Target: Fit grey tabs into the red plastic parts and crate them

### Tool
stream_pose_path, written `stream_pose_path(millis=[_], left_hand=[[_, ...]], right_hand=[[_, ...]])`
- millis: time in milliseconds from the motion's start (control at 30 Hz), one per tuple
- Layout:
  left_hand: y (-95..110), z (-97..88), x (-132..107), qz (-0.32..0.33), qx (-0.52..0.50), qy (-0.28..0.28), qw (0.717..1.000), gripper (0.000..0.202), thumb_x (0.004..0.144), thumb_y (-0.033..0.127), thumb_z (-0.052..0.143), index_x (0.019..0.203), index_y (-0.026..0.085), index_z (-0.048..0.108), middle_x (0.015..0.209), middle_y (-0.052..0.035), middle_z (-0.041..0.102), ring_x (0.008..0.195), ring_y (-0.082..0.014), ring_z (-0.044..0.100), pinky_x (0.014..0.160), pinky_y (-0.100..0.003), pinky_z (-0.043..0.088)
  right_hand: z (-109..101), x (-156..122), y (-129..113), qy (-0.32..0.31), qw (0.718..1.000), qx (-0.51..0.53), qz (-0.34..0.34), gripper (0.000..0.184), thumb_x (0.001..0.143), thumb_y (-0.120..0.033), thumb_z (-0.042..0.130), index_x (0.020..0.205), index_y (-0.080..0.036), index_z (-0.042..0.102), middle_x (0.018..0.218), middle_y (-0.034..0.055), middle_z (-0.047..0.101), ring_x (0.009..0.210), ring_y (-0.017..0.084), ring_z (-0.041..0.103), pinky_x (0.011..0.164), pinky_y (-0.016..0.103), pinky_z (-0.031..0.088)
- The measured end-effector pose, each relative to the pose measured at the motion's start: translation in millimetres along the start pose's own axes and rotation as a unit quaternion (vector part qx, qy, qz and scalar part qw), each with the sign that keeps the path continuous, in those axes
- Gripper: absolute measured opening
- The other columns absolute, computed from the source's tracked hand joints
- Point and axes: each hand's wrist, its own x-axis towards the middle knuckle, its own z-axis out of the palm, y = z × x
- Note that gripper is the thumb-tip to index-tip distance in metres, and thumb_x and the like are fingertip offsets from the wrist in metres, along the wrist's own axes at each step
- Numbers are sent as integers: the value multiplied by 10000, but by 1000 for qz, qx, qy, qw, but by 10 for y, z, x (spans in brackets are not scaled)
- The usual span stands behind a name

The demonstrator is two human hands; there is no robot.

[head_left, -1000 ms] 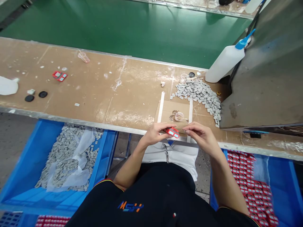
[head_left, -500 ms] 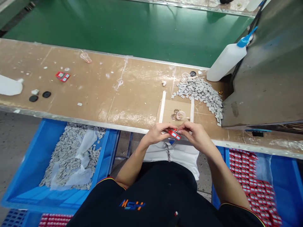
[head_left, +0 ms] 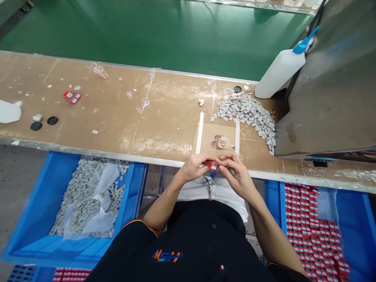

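A small red plastic piece (head_left: pixel 213 165) with pale blue-white windows is held at the table's front edge, close to my body. My left hand (head_left: pixel 194 167) grips its left side between thumb and fingers. On its right side, my right hand (head_left: pixel 237 174) closes thumb and fingertips over the edge; whether a small part sits under those fingertips is hidden. Just beyond my hands, a small clear cup (head_left: pixel 223 142) with a thin stick lies on a taped cardboard sheet (head_left: pixel 212 133). A heap of small grey tiles (head_left: pixel 249 111) spreads behind and right of the cup.
A white bottle with blue nozzle (head_left: pixel 280 74) leans by a metal cabinet (head_left: pixel 329 90) at right. Blue bins hold grey tiles (head_left: pixel 85 196) at left and red pieces (head_left: pixel 311 231) at right. Another red piece (head_left: pixel 72 96) lies far left. Behind runs a green belt (head_left: pixel 132 35).
My right hand has shifted slightly left, its fingers now pressing over the red piece. The red piece has turned a little and is more covered. The view has moved slightly.
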Motion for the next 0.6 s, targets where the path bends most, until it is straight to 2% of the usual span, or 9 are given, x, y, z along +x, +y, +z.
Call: stream_pose_path(millis=[100,167,200,300,433,600], left_hand=[[75,68,-29,48,-13,59,997,216,889,123,640,1091,178,695,1028,-79,784,957,-179,755,847,-284,604],[180,109,-34,66,-41,86,993,266,896,130,660,1155,191,665,1115,-98,771,1069,-192,739,916,-308,597],[244,121,-29,68,-53,79,993,305,892,140,683,1190,195,652,1174,-113,758,1133,-204,720,961,-327,587],[436,124,12,49,-66,31,996,310,875,163,727,1179,192,673,1264,-138,728,1203,-225,692,1038,-378,558],[584,119,75,7,-84,64,994,139,886,147,694,1021,174,717,1083,-106,786,1079,-208,745,966,-352,592],[656,122,98,-45,-125,61,989,172,856,158,731,1025,158,696,1073,-110,790,1055,-206,752,942,-320,593]], right_hand=[[76,-91,6,32,994,98,21,237,948,-446,639,1107,-283,707,1159,90,634,1172,244,624,952,397,568],[101,-170,-21,57,984,162,37,309,939,-448,657,1211,-302,652,1178,78,671,1114,226,669,937,389,586],[99,-208,-39,73,981,175,43,316,934,-435,668,1219,-302,640,1163,71,691,1069,219,689,930,387,591],[32,-286,-98,106,987,119,37,249,899,-361,716,1130,-280,672,1056,55,723,992,223,705,916,398,589],[-95,-294,-162,103,994,24,-4,219,890,-300,713,1106,-267,689,1006,53,722,953,233,702,859,396,588],[-177,-275,-222,105,991,-50,-67,219,921,-258,682,1139,-254,665,976,52,717,889,216,693,782,353,579]])
